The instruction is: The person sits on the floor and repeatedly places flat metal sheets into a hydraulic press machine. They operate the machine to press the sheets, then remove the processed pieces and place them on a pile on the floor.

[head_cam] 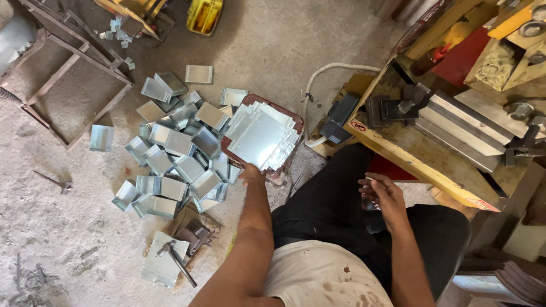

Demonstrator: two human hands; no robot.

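Fingers of our left hand reach to the near edge of a fanned stack of flat, shiny galvanised sheet-metal blanks; whether they are pinching a sheet or only touching it we cannot tell, since the fingertips are hidden against the metal. The blanks are rectangular, silvery and bright with glare, slightly skewed one over another, and lie on a dark reddish-brown square stand whose rim shows around them. Just left of the stack, a loose heap of folded grey sheet-metal trays is spread over the dusty concrete floor. Nearer us than that heap, a hammer with a dark handle lies on a bent metal piece. Right of the stack, our right hand hovers above the black-trousered lap, fingers loosely curled and slightly apart; a small object may sit in them, but it is too small to make out. Beyond that hand stands a yellow-framed bending press with steel blades, cut off at the frame's right edge.
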